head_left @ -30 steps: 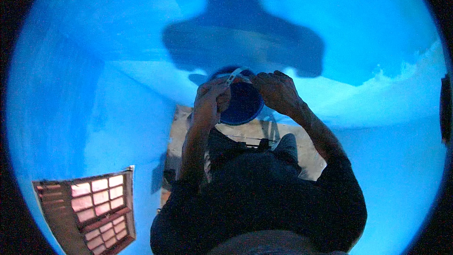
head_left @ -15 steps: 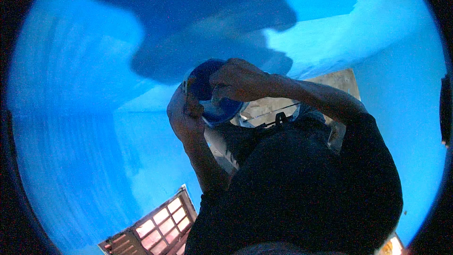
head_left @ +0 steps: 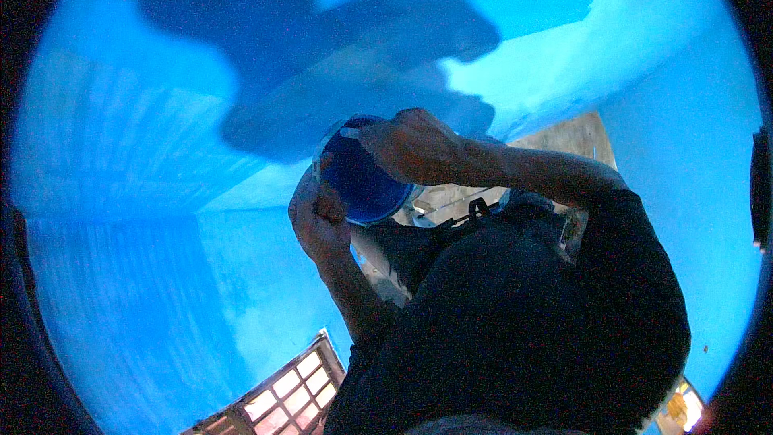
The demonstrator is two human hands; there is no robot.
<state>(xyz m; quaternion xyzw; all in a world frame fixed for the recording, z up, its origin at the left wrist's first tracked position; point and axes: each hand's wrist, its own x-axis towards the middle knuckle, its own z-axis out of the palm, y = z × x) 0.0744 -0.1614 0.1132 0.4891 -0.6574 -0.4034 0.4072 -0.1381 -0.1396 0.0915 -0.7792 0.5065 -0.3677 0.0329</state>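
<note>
A round bucket (head_left: 366,185), deep blue inside, is in front of my body at the middle of the head view. My left hand (head_left: 316,221) is closed on its left side, thumb over the rim. My right hand (head_left: 415,149) is closed at the upper right of the bucket's mouth. A small pale, flat piece (head_left: 349,134) pokes out beside its fingers near the far rim. It looks like the end of a paintbrush, but most of it is hidden by the hand and dark.
Blue-painted walls (head_left: 137,298) with streaky strokes surround me. My shadow (head_left: 362,48) falls on the blue surface ahead. A barred window (head_left: 290,387) is at the lower left. A tan board-like surface (head_left: 576,145) shows beyond my right arm.
My right hand has risen from inside the bucket toward its far rim, taking the pale piece along. The bucket's blue inside shows more. My left hand keeps its grip, and the view has shifted slightly.
</note>
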